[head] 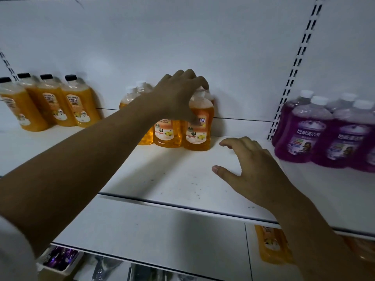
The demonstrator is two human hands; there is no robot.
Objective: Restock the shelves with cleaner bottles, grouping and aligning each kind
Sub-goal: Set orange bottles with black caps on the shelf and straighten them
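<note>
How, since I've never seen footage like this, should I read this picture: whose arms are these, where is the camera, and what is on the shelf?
There is no machine here: these are a person's two bare arms, filmed by one camera worn on the head, looking forward and down. The left hand curls its fingers over the top of a clear orange-filled plastic bottle with a white cap, at the right end of a small middle group on the white shelf. The right hand is spread open, palm down, low over bare shelf, holding nothing; whether it touches I cannot tell. Further left stand orange bottles with black caps; at the right, purple bottles with white caps.
</note>
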